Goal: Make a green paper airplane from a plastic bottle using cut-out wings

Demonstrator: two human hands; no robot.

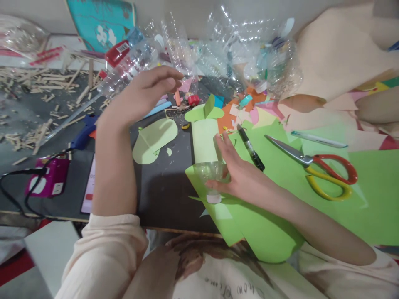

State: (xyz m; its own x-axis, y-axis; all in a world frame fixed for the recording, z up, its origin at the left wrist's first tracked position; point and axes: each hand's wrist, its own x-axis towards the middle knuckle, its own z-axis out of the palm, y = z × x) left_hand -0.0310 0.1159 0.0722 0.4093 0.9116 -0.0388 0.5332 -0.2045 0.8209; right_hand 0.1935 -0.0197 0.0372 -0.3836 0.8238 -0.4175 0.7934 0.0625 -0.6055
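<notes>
A clear plastic bottle (209, 171) lies on the table with its white cap toward me. Pale green paper (205, 141) wraps its body, and green rounded paper pieces (210, 109) stand at its far end. My right hand (238, 170) rests against the bottle's right side, fingers apart, the thumb near its neck. My left hand (156, 89) is raised above the table to the left, fingers bent and slightly spread, with nothing visible in it. Below it lies a pale green paper cutout (155, 141) with rounded ends.
Green sheets (311, 211) cover the right side, with scissors (308, 160) and a black pen (251, 147) on them. At left are a blue glue gun (84, 133), a magenta box (50, 176), a phone (88, 187) and scattered sticks. Clear plastic lies at the back.
</notes>
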